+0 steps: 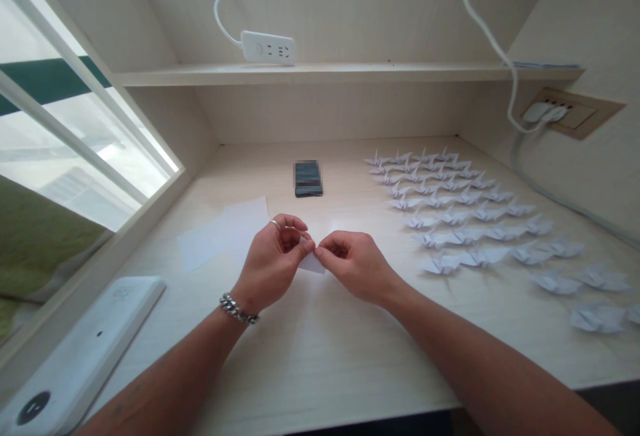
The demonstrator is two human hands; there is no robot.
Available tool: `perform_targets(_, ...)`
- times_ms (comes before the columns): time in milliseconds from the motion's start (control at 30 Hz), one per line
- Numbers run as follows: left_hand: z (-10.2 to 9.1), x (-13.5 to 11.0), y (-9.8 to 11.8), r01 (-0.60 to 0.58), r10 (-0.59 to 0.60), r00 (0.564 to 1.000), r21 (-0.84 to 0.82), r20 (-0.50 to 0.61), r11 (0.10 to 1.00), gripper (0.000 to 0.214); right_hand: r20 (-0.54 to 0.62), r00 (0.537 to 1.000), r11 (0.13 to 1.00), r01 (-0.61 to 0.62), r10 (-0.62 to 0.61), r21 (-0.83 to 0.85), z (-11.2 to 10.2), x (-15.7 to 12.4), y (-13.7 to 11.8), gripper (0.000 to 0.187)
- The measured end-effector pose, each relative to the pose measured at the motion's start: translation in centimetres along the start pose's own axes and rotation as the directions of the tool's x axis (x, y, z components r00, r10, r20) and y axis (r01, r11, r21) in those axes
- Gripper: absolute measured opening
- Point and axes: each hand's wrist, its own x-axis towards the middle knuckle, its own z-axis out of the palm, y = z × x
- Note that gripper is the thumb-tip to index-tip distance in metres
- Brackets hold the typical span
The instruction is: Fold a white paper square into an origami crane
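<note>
Between my two hands is a small folded piece of white paper (313, 264), held just above the desk. My left hand (274, 259), with a ring and a chain bracelet, pinches its upper left part between thumb and fingers. From the other side my right hand (353, 261) pinches the paper's edge, its thumb and fingertip close to my left thumb. My fingers hide part of the paper, so its full folded shape cannot be made out. Behind my left hand, flat white paper sheets (213, 239) lie on the desk.
Rows of folded white paper cranes (465, 213) stand on the right of the desk (320, 356). A dark phone-like object (308, 178) lies at the back middle. A long white device (95, 343) is at the left edge. A power strip (269, 48) sits on the shelf (350, 75).
</note>
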Motion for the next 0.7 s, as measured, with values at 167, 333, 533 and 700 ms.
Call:
perform_targets(167,0.21,-0.12,0.12,0.022,-0.026,0.996,-0.048,-0.087,0.999,0.032,0.04,0.998,0.996,-0.05,0.047,0.067,0.07,0.16,0.42,0.02)
perform_targets(333,0.03,-0.12,0.69,0.076,-0.079,0.996,-0.077,-0.037,0.994,0.036,0.104,0.987,0.965,-0.144,0.124,0.221,0.08,0.46,0.76,0.019)
perform_targets(533,0.24,-0.02,0.54,0.057,-0.076,0.988,-0.133,-0.136,0.989,0.037,0.132,0.983,0.964,-0.154,0.127,0.216,0.12,0.54,0.7,0.02)
perform_targets(700,0.23,0.05,0.59,0.038,-0.063,0.98,-0.134,-0.187,0.99,0.038,0.113,0.987,0.963,-0.141,0.118,0.231,0.09,0.45,0.66,0.023)
